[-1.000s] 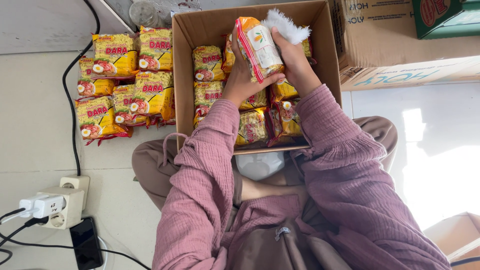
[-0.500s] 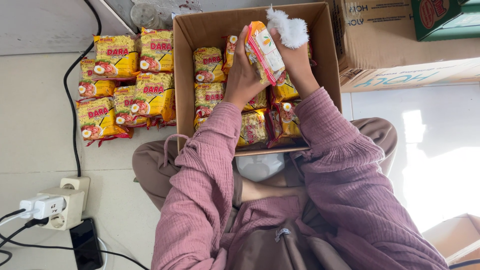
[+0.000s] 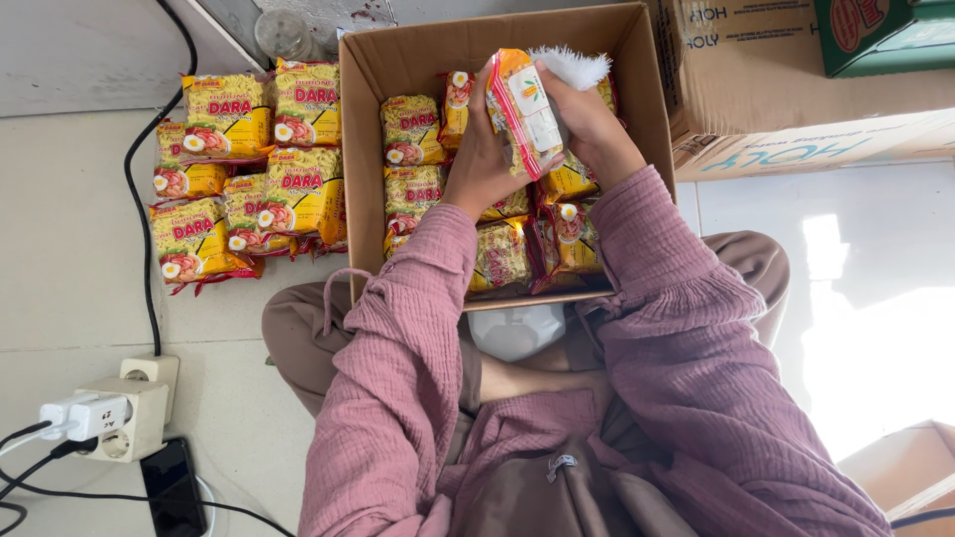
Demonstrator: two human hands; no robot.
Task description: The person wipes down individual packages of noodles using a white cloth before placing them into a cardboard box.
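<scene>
My left hand grips a yellow and red instant noodle packet, held upright on its edge over an open cardboard box. My right hand presses against the packet's other side and also holds a white fluffy cloth. Several more yellow noodle packets lie in rows inside the box below my hands. The box rests on the floor in front of my folded legs.
A pile of the same noodle packets lies on the floor left of the box. Closed cardboard cartons stand at the right. A power strip with plugs, a black cable and a phone sit at the lower left.
Both hands have turned the packet from a slanted, face-up position to standing on its edge and brought it slightly lower over the box.
</scene>
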